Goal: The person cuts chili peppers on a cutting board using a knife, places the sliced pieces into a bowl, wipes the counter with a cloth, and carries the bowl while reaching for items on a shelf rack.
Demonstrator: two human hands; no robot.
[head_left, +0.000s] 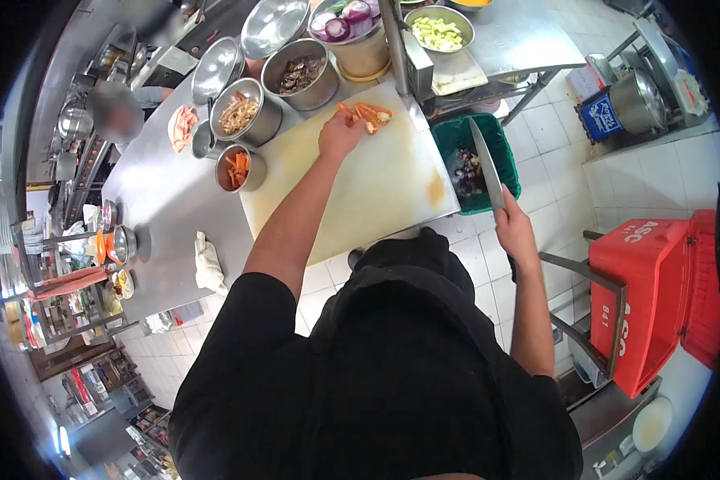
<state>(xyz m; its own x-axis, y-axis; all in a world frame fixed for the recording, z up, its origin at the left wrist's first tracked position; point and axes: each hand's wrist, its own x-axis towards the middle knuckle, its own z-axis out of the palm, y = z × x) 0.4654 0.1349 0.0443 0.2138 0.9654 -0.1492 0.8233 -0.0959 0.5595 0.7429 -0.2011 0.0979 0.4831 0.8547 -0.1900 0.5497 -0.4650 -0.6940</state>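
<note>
Near the far edge of the pale cutting board (336, 192), my left hand (340, 134) is closed at the orange vegetable pieces (372, 116); its fingertips touch them, and whether it grips one is too small to tell. My right hand (516, 232) is wrapped round the handle of a large knife (486, 164), whose blade points away from me over the green bin (504, 152). Dark and pale scraps (468, 170) lie inside the bin. Left of the board stands a small metal pot with cut carrots (238, 170).
Metal pots of sliced food (238, 114) and dark pieces (300, 74) stand beyond the board, near a container of purple onions (348, 22). A white cloth (209, 264) lies on the steel table. A red bin (644, 296) is at right. Another person (116, 112) is across the table.
</note>
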